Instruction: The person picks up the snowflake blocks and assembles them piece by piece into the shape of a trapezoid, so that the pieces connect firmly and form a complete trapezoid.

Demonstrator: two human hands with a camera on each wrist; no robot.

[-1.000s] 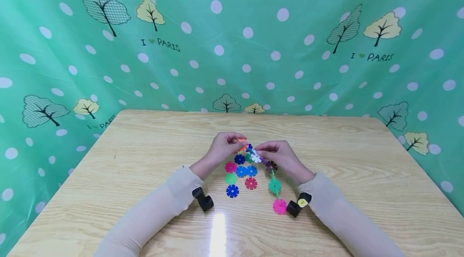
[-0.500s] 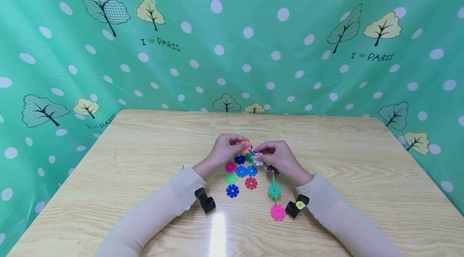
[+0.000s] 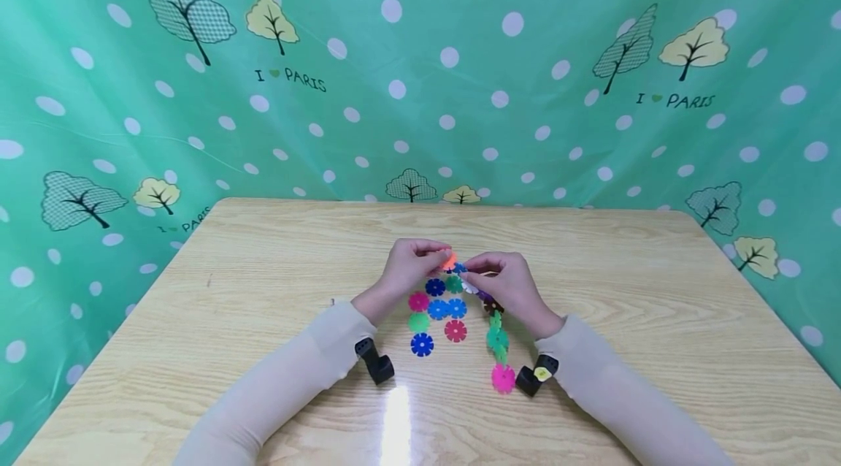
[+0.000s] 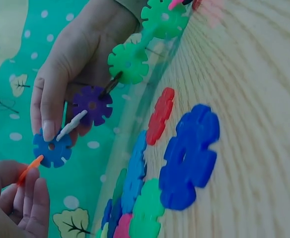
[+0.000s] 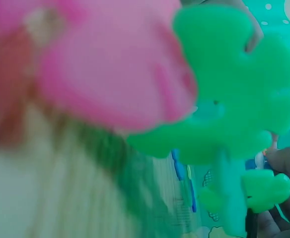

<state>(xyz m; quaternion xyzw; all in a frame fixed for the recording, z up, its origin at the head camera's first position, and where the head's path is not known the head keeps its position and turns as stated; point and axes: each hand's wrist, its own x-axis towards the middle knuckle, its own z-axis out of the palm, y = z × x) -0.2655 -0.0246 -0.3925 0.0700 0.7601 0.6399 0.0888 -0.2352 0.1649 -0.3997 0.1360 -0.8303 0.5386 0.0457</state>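
The left hand (image 3: 406,267) pinches an orange notched disc (image 3: 450,260) touching the far-left edge of the blue disc (image 4: 52,150) that the right hand (image 3: 514,280) pinches; the chain (image 3: 497,340) slants near-right to a pink disc (image 3: 504,378).

Dotted green curtain (image 3: 368,71), pale wooden table (image 3: 276,254)

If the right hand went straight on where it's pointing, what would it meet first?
Beyond the blue disc the right hand pinches, probably the orange disc in the left hand, though depth is unclear.
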